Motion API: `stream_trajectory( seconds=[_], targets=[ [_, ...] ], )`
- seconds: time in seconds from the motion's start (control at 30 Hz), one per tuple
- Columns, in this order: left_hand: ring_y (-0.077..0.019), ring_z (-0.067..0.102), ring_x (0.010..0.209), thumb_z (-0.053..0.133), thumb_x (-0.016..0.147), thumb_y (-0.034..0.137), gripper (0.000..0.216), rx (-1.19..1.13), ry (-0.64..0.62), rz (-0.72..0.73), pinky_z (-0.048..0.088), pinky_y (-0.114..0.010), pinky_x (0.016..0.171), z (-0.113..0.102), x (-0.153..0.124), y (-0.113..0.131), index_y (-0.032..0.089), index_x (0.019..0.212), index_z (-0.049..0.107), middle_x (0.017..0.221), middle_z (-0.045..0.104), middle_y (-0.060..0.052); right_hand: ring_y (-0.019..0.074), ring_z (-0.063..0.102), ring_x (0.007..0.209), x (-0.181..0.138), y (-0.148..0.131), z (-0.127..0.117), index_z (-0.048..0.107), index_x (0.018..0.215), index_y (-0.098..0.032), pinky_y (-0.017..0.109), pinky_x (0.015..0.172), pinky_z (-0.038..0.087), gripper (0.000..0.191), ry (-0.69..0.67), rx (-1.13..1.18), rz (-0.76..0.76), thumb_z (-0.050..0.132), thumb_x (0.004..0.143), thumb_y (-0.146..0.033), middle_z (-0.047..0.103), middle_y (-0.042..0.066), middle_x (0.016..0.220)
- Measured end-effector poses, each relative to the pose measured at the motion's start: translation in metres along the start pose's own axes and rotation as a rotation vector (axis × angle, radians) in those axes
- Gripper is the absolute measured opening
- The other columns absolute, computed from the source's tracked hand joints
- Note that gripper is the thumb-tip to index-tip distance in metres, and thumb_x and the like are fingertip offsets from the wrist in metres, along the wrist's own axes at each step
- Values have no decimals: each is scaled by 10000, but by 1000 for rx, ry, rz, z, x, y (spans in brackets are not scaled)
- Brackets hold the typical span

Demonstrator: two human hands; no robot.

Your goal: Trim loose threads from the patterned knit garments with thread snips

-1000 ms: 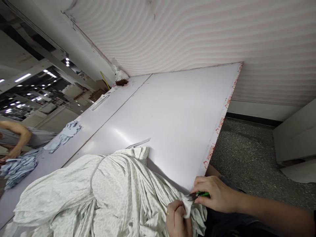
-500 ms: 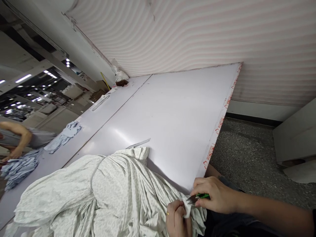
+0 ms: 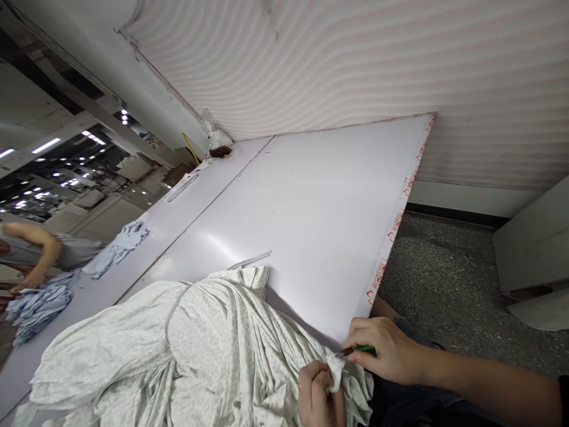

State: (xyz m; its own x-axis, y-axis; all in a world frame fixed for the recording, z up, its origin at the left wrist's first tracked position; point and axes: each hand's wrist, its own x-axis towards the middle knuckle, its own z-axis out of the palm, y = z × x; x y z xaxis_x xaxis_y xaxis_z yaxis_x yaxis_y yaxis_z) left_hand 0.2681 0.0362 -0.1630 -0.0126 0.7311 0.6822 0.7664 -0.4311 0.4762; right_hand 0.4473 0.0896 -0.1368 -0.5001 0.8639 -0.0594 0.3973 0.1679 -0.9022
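Observation:
A heap of pale fabric with a faint grey-green leopard print point(image 3: 213, 350) lies bunched on the near end of the table. My left hand point(image 3: 320, 391), a ring on one finger, is closed on a fold at the fabric's right side. Close beside it, my right hand point(image 3: 382, 350) grips thread snips with a green handle point(image 3: 365, 349). Their dark blades point left and touch or nearly touch the pinched fold. Whether the blades are apart is too small to tell.
The white table point(image 3: 320, 196) has a red-printed right edge. A flat strip point(image 3: 251, 259) lies beyond the fabric. At the left a co-worker's arm point(image 3: 42, 255) reaches to blue cloth point(image 3: 42, 302). A plastic bag point(image 3: 219, 139) sits at the far corner, against a striped wall covering point(image 3: 338, 65).
The snips have tilted slightly, and the view has shifted a little. My left hand keeps its hold on the fabric. The co-worker's hand has moved slightly over the blue cloth.

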Motion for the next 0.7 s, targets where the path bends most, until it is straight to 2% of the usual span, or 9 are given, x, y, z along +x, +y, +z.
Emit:
stream_trajectory(
  seconds=[0.07,0.13,0.2,0.27,0.3,0.37,0.47,0.6,0.7],
  targets=[
    [-145,547,720,551,837,56,217,-19,18,-29,445,-258,679,-1,1,1,237,724,507,798,581,-9,181,662,789,3,1,6,740,972,-216,252,710,465,202,9,15,34,703,774,-225,705,27,907],
    [-172,595,755,583,856,167,152,-87,-10,-168,462,-290,724,-3,1,0,240,723,567,809,642,-21,180,652,800,9,2,13,702,955,-210,246,706,456,223,5,19,42,712,735,-173,694,19,904],
    [-191,620,737,603,874,354,135,-200,-74,-458,470,-303,720,-7,3,-2,240,807,628,776,671,-23,176,641,800,15,4,17,676,904,-201,244,701,445,166,31,7,33,651,762,-116,680,17,879],
    [-181,598,660,611,842,546,340,-319,-142,-784,455,-285,655,-12,6,-5,223,937,653,688,636,0,170,630,784,21,4,17,665,863,-197,243,691,438,151,65,-9,24,597,789,-83,666,17,860],
    [-167,567,613,619,810,615,443,-370,-169,-909,433,-271,615,-14,9,-7,213,994,650,636,593,21,168,626,773,22,3,16,670,865,-198,244,685,437,152,65,-20,16,606,785,-85,663,17,865],
    [-129,463,530,633,763,686,565,-457,-216,-1056,365,-246,551,-18,14,-9,198,1050,635,557,474,65,168,626,753,23,0,11,699,913,-206,251,679,439,179,24,-50,-11,664,761,-117,666,19,906],
    [-101,378,516,677,715,704,653,-546,-214,-1135,316,-233,545,-21,20,-10,194,1114,592,551,403,92,188,648,786,21,-4,6,735,1043,-223,275,716,452,280,-46,-104,-52,731,764,-200,680,37,978],
    [-102,402,551,697,707,691,662,-618,-197,-1170,335,-227,578,-20,21,-10,207,1136,555,576,450,85,202,660,820,21,-7,8,755,1084,-243,292,764,460,246,-50,-164,-101,677,850,-240,703,43,945],
    [-110,444,587,708,712,670,643,-637,-204,-1162,355,-225,605,-20,21,-12,213,1136,552,608,481,73,200,661,807,23,-6,11,758,1086,-252,288,756,463,254,-51,-170,-124,702,839,-269,713,38,944]
  ],
)
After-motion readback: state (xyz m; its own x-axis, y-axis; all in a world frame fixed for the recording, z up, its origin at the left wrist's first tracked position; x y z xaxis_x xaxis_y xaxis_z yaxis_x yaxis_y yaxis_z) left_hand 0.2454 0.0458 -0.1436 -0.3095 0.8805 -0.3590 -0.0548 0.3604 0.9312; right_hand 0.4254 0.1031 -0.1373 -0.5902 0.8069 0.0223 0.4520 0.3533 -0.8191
